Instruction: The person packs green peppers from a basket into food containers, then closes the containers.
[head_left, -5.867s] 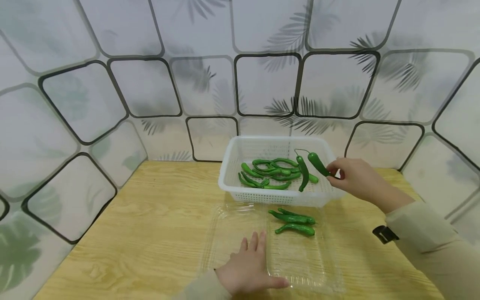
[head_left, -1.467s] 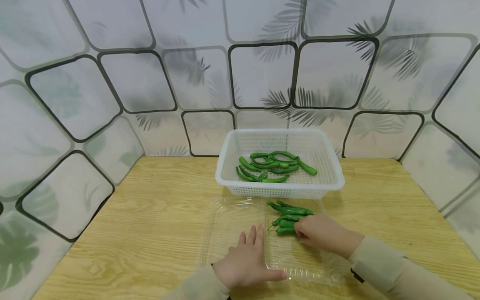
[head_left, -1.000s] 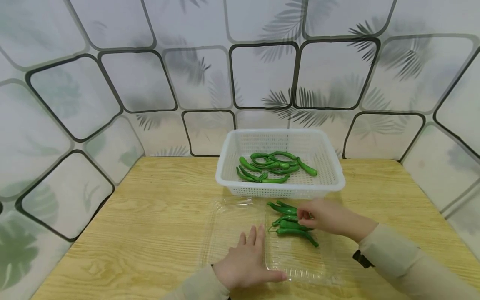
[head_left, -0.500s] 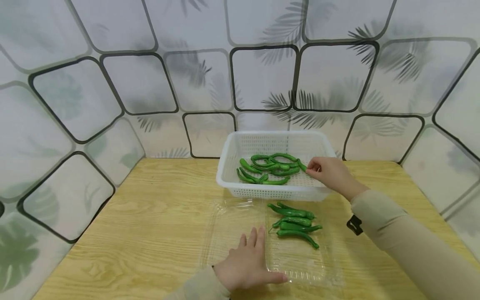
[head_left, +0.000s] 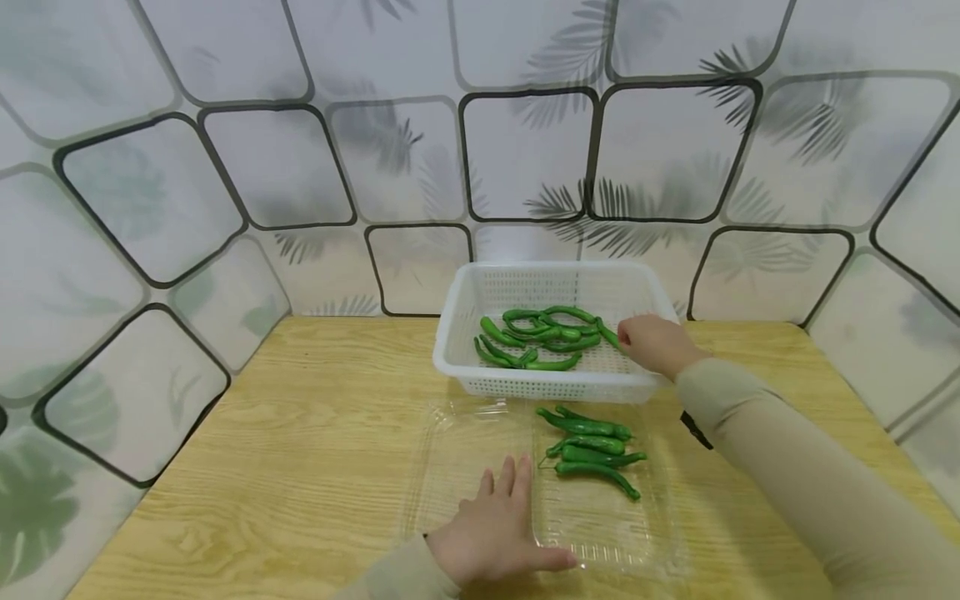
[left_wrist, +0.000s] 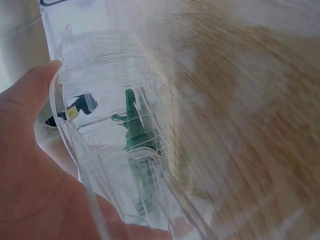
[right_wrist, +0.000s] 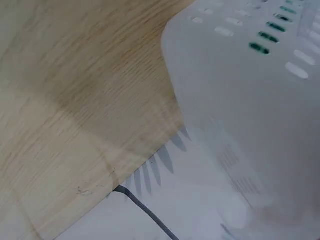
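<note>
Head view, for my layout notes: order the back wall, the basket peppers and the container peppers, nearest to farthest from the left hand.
1. Container peppers: just ahead, to the right.
2. Basket peppers: farther ahead, slightly right.
3. Back wall: behind the basket.

Glossy peppers (head_left: 597,457), shiny plastic tray (head_left: 592,525), wood-grained table (head_left: 322,433)
</note>
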